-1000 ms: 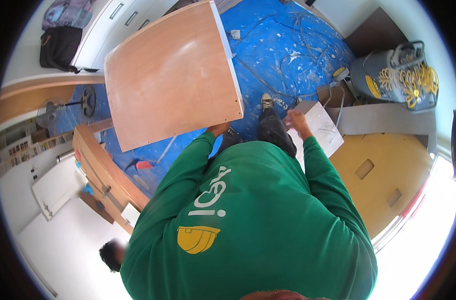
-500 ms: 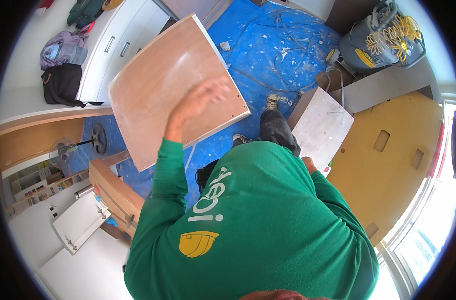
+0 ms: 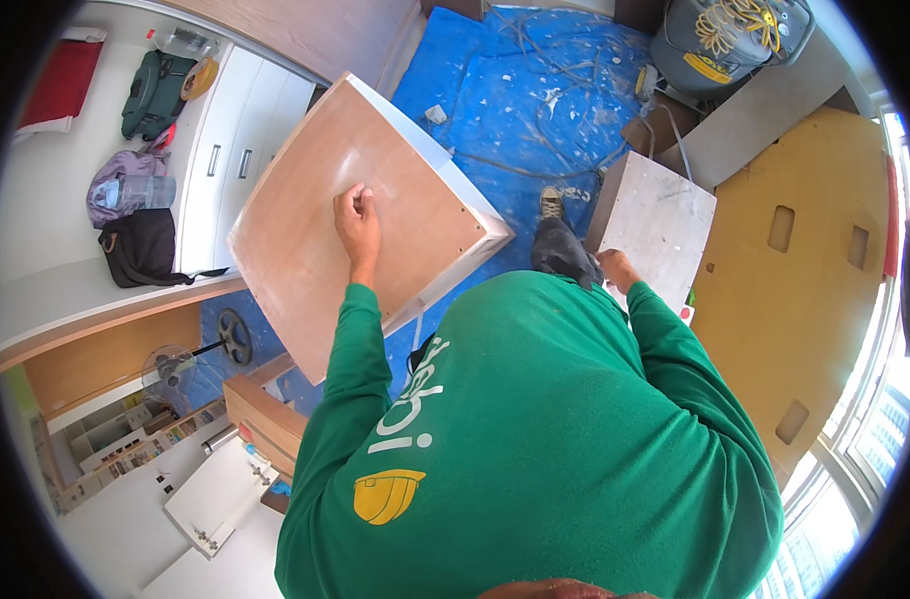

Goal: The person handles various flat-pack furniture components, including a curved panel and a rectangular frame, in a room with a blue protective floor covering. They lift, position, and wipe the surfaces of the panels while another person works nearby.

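My left hand (image 3: 357,228) is over the pale wooden top panel of a big cabinet carcass (image 3: 305,240). Its fingers are curled closed; anything small inside them is hidden. Whether the knuckles touch the panel I cannot tell. A few dark screw holes mark the panel's corner near my legs. My right hand (image 3: 618,270) is beside my dark-trousered leg (image 3: 563,252), close to a smaller whitish box (image 3: 660,220). Its fingers are bent inward, and what they hold, if anything, does not show.
Dusty blue sheeting (image 3: 515,100) with loose hoses covers the floor. A grey machine with a coiled yellow hose (image 3: 724,50) stands at the far right, by a yellow board (image 3: 804,270). Bags (image 3: 141,245) lie on a white shelf at left; a fan (image 3: 171,369) is below.
My left hand, open and blurred before, has drawn back over the panel and closed. My right hand has come up beside the leg and shows more. The whole view has shifted.
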{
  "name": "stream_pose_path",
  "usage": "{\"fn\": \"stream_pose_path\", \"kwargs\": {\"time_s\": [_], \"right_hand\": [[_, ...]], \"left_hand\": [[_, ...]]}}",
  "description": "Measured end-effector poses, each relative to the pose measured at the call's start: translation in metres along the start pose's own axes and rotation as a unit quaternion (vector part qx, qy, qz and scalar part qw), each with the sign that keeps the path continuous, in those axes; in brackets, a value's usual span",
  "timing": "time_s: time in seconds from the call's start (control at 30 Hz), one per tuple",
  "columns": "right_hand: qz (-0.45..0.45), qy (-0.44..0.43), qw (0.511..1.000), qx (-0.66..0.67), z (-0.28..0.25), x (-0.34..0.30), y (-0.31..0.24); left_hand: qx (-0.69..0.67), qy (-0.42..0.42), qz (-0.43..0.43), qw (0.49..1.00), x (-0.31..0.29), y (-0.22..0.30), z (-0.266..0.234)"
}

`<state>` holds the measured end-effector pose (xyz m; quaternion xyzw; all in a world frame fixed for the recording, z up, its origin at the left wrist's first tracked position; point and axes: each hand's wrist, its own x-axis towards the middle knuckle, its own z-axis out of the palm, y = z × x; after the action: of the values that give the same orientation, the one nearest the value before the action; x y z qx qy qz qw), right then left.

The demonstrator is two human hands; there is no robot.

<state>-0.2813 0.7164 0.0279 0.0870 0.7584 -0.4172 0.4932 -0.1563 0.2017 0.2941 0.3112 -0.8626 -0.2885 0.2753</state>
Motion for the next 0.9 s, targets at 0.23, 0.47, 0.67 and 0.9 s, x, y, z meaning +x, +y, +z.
{"fn": "stream_pose_path", "kwargs": {"time_s": [0.23,0.47,0.67,0.9], "right_hand": [[-0.004,0.034,0.999,-0.027,0.002,-0.029,-0.011],[-0.118,0.075,0.990,0.020,-0.003,-0.018,0.014],[-0.027,0.051,0.996,0.061,-0.010,0.038,0.047],[-0.265,0.061,0.946,-0.175,-0.018,0.054,0.071]], "left_hand": [[0.005,0.014,-0.015,1.000,-0.004,-0.001,-0.001],[0.012,0.015,-0.022,1.000,-0.005,-0.001,-0.002],[0.003,0.018,-0.010,1.000,-0.001,0.000,-0.001],[0.001,0.023,-0.018,1.000,-0.002,0.004,0.001]]}}
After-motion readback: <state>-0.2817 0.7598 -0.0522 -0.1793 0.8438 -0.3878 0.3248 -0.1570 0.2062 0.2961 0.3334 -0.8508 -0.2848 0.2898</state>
